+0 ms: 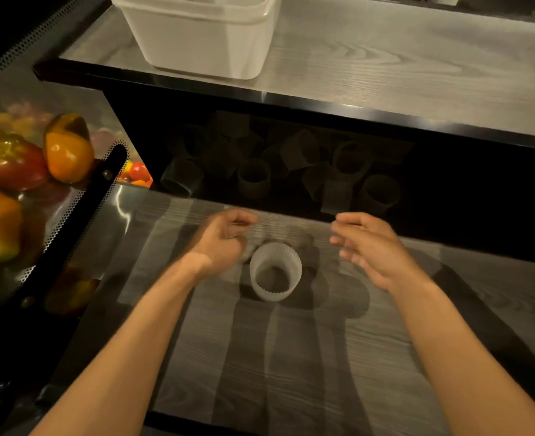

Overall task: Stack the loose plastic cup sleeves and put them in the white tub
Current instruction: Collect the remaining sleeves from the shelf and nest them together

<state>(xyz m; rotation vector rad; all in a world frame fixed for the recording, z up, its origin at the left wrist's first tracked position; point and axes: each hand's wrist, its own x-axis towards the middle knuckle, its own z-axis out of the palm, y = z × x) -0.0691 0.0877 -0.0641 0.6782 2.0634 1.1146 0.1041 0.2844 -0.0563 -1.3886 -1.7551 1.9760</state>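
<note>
Left hand (220,243) and right hand (373,250) low over the lower shelf (291,357), held apart, palms turned inward toward each other.

Right hand: fingers loose and nearly straight, gripping nothing.

Left hand: motion-blurred, fingers curled in, nothing visible in them. Cannot tell whether it is fully closed, or whether its knuckles touch anything.

Between the hands, nearer the left: one white ribbed cup sleeve (275,272), upright on the shelf, open end up. Clear gap to the right hand.

Beyond the fingertips, in the dark recess under the upper shelf (401,67): a scatter of loose sleeves (253,179), some upright, some tipped on their sides. Dim; count uncertain.

Further beyond and above, ahead of the left hand: white tub (203,36) standing on the upper shelf close to its front edge. Inside mostly out of view.

Far out past the left forearm: orange and red peppers (66,149) piled in a metal bin, small tomatoes (139,171) behind them.
</note>
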